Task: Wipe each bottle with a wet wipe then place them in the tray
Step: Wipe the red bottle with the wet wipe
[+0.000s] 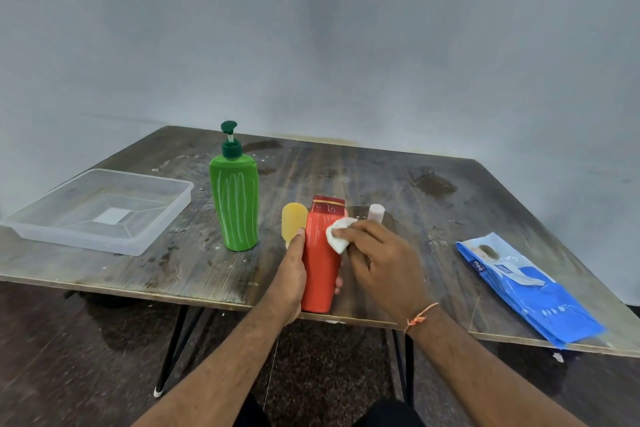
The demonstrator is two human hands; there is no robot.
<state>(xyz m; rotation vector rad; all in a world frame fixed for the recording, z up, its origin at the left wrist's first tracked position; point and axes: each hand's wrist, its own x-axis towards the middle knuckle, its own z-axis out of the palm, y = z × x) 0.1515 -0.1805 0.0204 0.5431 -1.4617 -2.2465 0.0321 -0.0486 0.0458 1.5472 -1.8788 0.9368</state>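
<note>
- The tabletop (398, 184) is dark grained wood, worn, stained and speckled.
- The tray (145, 239) is clear, smooth plastic.
- The green pump bottle (235, 204) and the red bottle (320, 274) are smooth plastic with a dull sheen.
- The wipe (337, 234) is soft white cloth-like material.
- The wipes pack (526, 291) is glossy blue film.

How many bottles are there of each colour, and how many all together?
Green pump bottle: 1
Red bottle, held in the left hand and wiped by the right hand with the wet wipe: 1
Yellow bottle: 1
Pale pink bottle: 1
Total: 4 bottles, none in the tray yet.
</note>
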